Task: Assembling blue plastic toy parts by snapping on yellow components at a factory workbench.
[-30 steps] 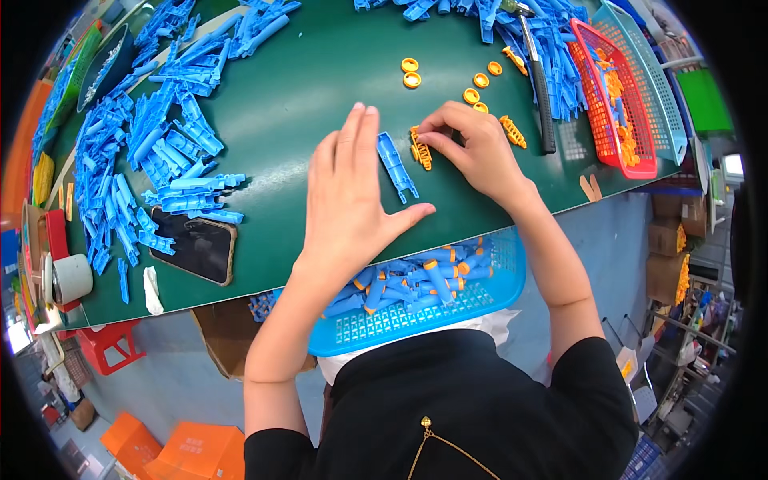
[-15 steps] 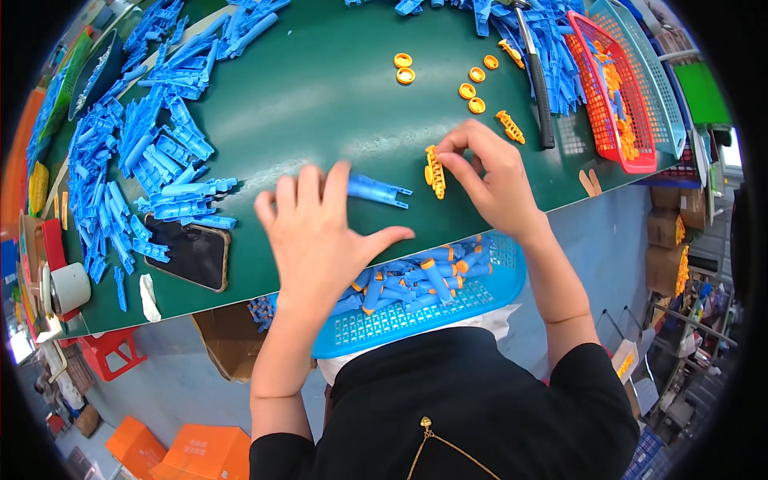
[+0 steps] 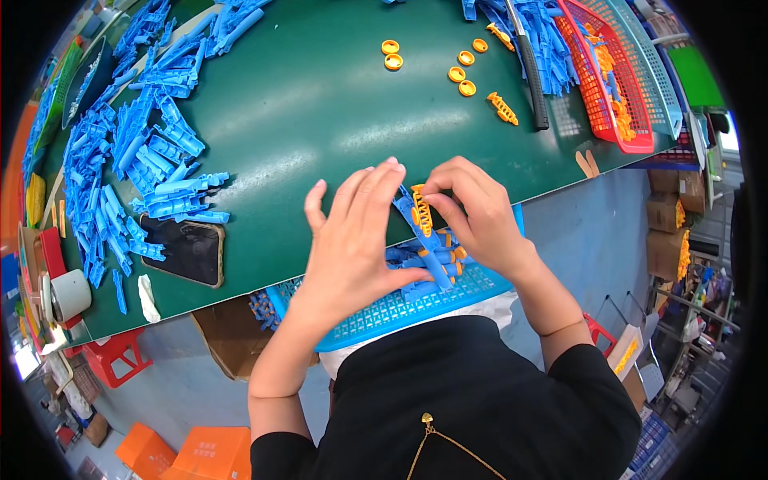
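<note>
Off the tabletop (image 3: 320, 104) and toward the near side since the earlier frame: a trough-shaped blue plastic half-shell (image 3: 430, 242) now slants between the hands, above a turquoise lattice plastic basket (image 3: 376, 320), with a yellow-orange ribbed plastic strip (image 3: 422, 210) brought across to it. The right hand (image 3: 478, 210) pinches the strip between thumb and finger; the left hand (image 3: 352, 240), thumb spread from its fingers, is at the shell's left side, its exact contact hidden. Strip and shell overlap in view; whether one sits inside the other cannot be told. Both look light, stiff and smooth, the shell perhaps slippery, the thin ribs perhaps fragile. The shell is likely best held by its long outer walls, the strip by its side edge.
</note>
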Motion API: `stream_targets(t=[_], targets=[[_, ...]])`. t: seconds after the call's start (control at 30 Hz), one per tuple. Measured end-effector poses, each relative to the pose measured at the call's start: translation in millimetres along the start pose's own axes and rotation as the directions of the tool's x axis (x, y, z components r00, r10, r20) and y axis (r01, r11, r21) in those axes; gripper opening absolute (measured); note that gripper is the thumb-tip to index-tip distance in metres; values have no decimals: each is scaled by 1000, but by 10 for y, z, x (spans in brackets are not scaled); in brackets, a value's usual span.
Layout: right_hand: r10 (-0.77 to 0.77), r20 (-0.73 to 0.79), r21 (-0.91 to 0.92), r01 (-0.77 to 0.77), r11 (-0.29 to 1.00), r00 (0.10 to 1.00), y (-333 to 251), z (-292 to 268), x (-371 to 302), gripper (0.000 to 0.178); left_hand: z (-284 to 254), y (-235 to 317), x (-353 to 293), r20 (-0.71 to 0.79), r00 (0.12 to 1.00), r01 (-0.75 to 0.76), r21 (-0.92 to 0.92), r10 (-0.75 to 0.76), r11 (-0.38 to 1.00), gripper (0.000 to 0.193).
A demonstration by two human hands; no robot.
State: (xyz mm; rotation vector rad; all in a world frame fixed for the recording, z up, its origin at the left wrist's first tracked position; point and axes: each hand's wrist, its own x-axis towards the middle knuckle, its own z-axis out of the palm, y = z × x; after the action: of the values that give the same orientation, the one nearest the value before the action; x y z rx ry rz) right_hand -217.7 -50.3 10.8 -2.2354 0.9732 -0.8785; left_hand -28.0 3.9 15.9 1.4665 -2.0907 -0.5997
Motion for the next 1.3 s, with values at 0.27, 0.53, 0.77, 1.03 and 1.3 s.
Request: stream_targets(t=[0.27, 0.53, 0.77, 1.03, 1.3], targets=[[-53, 17, 20, 53, 998, 998, 9, -41, 33, 11, 168, 2, 12, -143, 990, -15, 43, 21, 999, 88], [-125, 161, -152, 150, 977, 979, -5, 50, 156, 17, 178, -6, -4, -136, 991, 7, 54, 1, 999, 89], [-219, 125, -79, 230, 970, 968, 204, 59, 108, 24, 141, -6, 32, -130, 991, -14, 53, 21, 999, 92], [266, 430, 305, -416, 857, 863, -136, -39, -37, 21, 66, 9, -13, -218, 961, -151, 92, 167, 984, 72], [-60, 734, 254, -191, 948, 676, -101, -426, 309, 28, -397, -19, 116, 438, 899, 193, -350, -22, 917, 27]])
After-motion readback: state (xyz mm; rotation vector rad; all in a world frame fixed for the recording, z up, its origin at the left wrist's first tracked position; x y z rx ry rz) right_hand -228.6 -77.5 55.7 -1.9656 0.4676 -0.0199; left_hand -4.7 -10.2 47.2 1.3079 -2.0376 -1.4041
